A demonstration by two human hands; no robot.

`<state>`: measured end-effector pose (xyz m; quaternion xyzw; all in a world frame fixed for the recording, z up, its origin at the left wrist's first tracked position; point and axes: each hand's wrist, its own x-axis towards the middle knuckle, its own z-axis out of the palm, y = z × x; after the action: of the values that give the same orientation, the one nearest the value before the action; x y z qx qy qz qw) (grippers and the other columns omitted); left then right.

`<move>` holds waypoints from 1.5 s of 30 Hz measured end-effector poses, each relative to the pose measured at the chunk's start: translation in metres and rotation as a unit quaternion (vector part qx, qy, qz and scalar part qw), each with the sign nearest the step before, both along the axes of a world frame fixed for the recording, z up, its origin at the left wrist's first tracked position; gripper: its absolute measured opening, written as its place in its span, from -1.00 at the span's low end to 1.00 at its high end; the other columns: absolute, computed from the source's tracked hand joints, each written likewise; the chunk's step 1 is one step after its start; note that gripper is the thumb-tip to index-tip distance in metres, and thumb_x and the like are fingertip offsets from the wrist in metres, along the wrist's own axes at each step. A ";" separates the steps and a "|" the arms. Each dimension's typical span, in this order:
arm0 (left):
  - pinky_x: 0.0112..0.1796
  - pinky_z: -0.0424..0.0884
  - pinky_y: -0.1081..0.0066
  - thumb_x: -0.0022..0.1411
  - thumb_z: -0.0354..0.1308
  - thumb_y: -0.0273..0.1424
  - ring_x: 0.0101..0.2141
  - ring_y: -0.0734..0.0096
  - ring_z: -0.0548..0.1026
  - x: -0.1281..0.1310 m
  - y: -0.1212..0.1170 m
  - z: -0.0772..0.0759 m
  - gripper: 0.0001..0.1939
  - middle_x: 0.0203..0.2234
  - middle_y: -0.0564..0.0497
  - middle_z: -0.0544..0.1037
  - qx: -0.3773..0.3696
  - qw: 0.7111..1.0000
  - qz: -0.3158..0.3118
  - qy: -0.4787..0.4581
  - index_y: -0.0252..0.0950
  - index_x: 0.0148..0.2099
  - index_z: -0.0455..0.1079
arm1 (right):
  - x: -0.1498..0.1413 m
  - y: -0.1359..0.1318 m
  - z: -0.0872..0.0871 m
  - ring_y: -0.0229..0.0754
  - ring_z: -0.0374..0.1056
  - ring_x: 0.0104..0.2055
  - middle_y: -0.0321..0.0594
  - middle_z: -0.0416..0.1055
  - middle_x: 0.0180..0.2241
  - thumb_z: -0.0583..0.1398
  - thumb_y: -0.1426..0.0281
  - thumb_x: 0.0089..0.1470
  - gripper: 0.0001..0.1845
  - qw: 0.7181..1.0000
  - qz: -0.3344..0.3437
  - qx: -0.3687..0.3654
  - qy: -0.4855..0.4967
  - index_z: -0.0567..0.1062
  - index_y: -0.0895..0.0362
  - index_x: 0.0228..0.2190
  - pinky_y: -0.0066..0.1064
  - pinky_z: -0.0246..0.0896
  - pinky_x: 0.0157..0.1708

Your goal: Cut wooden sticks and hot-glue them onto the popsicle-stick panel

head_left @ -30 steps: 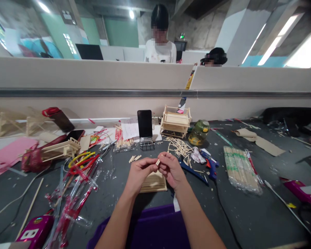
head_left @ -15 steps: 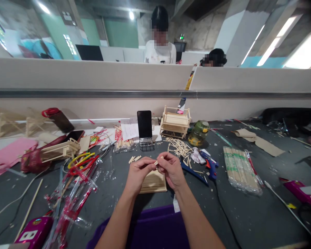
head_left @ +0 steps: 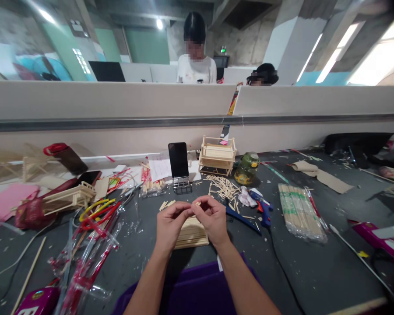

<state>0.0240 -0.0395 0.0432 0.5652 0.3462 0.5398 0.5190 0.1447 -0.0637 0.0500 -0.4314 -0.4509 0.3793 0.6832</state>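
Note:
My left hand [head_left: 170, 223] and my right hand [head_left: 210, 218] meet above the dark table, fingers pinched together on a short wooden stick [head_left: 197, 203] held between them. Directly beneath the hands lies a flat panel of glued wooden sticks [head_left: 192, 234]. A loose pile of short sticks [head_left: 223, 187] lies just beyond my right hand. A small wooden stick-built box [head_left: 217, 155] stands behind that pile.
A phone on a wire stand [head_left: 179, 166], a blue glue gun [head_left: 261, 208], a wrapped bundle of chopsticks [head_left: 298, 212], a yellowish bottle [head_left: 246, 168] and red plastic wrappers [head_left: 92, 236] lie around. Two people are behind the grey partition [head_left: 118, 103]. A purple bin [head_left: 197, 293] sits near me.
The view has shifted slightly down and left. My hands stay together on the small stick, with the fingers closed a little tighter around it.

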 end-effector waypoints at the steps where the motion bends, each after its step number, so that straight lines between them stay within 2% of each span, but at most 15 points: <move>1: -0.33 0.40 0.53 0.02 0.30 -0.47 -0.40 0.47 0.49 -0.001 0.001 0.000 -0.96 -0.46 0.06 0.57 0.006 1.000 0.006 0.002 -0.27 -0.39 0.54 | 0.000 -0.001 0.002 -0.38 0.20 -0.56 -0.35 0.37 -0.53 0.26 0.38 -0.04 -0.91 1.000 0.004 0.003 -0.009 0.47 0.15 -0.46 -0.56 0.10 -0.58; 9: -0.33 0.43 0.48 -0.01 0.31 -0.53 -0.39 0.44 0.51 -0.009 0.005 0.001 -0.92 -0.44 0.04 0.59 0.040 0.999 -0.004 -0.012 -0.25 -0.42 0.55 | -0.003 -0.004 0.004 -0.42 0.15 -0.61 -0.41 0.31 -0.57 0.31 0.35 -0.10 -0.82 0.998 0.046 -0.016 0.035 0.44 0.12 -0.41 -0.58 0.06 -0.61; 16: -0.32 0.42 0.46 0.00 0.29 -0.57 -0.38 0.43 0.51 -0.010 0.004 0.002 -0.86 -0.45 0.04 0.59 0.092 0.995 -0.004 -0.025 -0.22 -0.40 0.56 | -0.002 -0.003 0.005 -0.38 0.18 -0.60 -0.34 0.39 -0.55 0.32 0.34 -0.09 -0.85 0.998 0.045 0.002 0.044 0.52 0.14 -0.42 -0.53 0.08 -0.59; 22: -0.34 0.41 0.50 -0.03 0.32 -0.53 -0.41 0.46 0.50 -0.007 0.003 -0.001 -0.90 -0.45 0.05 0.58 0.010 0.999 -0.014 -0.035 -0.24 -0.41 0.56 | -0.003 -0.007 0.009 -0.36 0.22 -0.56 -0.34 0.38 -0.55 0.32 0.37 -0.11 -0.88 0.999 0.033 0.002 0.027 0.51 0.14 -0.46 -0.53 0.12 -0.56; 25: -0.37 0.40 0.51 -0.02 0.32 -0.52 -0.45 0.49 0.48 -0.007 0.004 -0.003 -0.89 -0.48 0.07 0.57 -0.038 0.996 -0.045 -0.063 -0.24 -0.38 0.56 | -0.003 -0.007 0.008 -0.41 0.17 -0.61 -0.36 0.36 -0.59 0.33 0.39 -0.12 -0.87 0.995 0.062 -0.010 0.079 0.50 0.15 -0.46 -0.57 0.06 -0.63; 28: -0.39 0.40 0.49 -0.02 0.31 -0.52 -0.49 0.49 0.48 -0.007 0.004 -0.005 -0.90 -0.50 0.06 0.55 -0.051 0.994 -0.068 -0.070 -0.27 -0.37 0.55 | -0.001 -0.003 0.006 -0.46 0.09 -0.67 -0.39 0.31 -0.65 0.34 0.40 -0.13 -0.85 0.972 0.125 -0.055 0.192 0.47 0.17 -0.48 -0.63 -0.04 -0.70; 32: -0.41 0.41 0.48 -0.04 0.32 -0.52 -0.49 0.47 0.48 -0.006 0.002 -0.005 -0.88 -0.49 0.04 0.55 -0.036 0.997 -0.056 -0.043 -0.29 -0.36 0.55 | 0.005 0.003 0.002 -0.50 -0.03 -0.69 -0.44 0.20 -0.70 0.34 0.41 -0.14 -0.81 0.910 0.232 -0.129 0.319 0.43 0.20 -0.50 -0.70 -0.11 -0.76; 35: -0.42 0.41 0.49 -0.06 0.33 -0.51 -0.48 0.46 0.48 -0.005 -0.001 -0.004 -0.89 -0.49 0.03 0.55 -0.015 0.999 -0.030 -0.025 -0.29 -0.38 0.55 | 0.009 0.004 -0.002 -0.51 -0.06 -0.67 -0.44 0.19 -0.67 0.34 0.41 -0.13 -0.80 0.882 0.281 -0.147 0.349 0.43 0.22 -0.47 -0.74 -0.14 -0.77; 38: -0.44 0.39 0.51 -0.07 0.33 -0.51 -0.49 0.47 0.46 -0.004 -0.003 -0.002 -0.90 -0.52 0.05 0.53 0.002 1.000 -0.014 -0.013 -0.30 -0.40 0.54 | 0.009 0.003 -0.003 -0.52 -0.06 -0.67 -0.45 0.17 -0.65 0.35 0.40 -0.14 -0.78 0.873 0.299 -0.161 0.351 0.42 0.21 -0.46 -0.75 -0.16 -0.77; 41: -0.46 0.37 0.51 -0.06 0.33 -0.49 -0.52 0.49 0.45 -0.003 -0.002 -0.001 -0.91 -0.55 0.06 0.52 0.000 1.000 -0.019 -0.006 -0.31 -0.40 0.53 | 0.008 0.003 -0.001 -0.51 -0.07 -0.68 -0.47 0.15 -0.67 0.35 0.37 -0.16 -0.77 0.887 0.283 -0.160 0.329 0.41 0.19 -0.48 -0.73 -0.17 -0.77; 45: -0.40 0.40 0.47 0.03 0.29 -0.44 -0.49 0.45 0.47 -0.004 0.001 -0.002 -0.89 -0.53 0.03 0.54 -0.027 0.999 -0.033 0.011 -0.31 -0.32 0.53 | 0.004 0.003 0.004 -0.48 0.02 -0.69 -0.44 0.21 -0.66 0.34 0.34 -0.16 -0.78 0.957 0.150 -0.105 0.226 0.42 0.18 -0.50 -0.65 -0.11 -0.75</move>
<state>0.0198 -0.0387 0.0414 0.5679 0.3474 0.5068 0.5476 0.1488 -0.0606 0.0544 -0.3312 -0.3023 0.6102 0.6531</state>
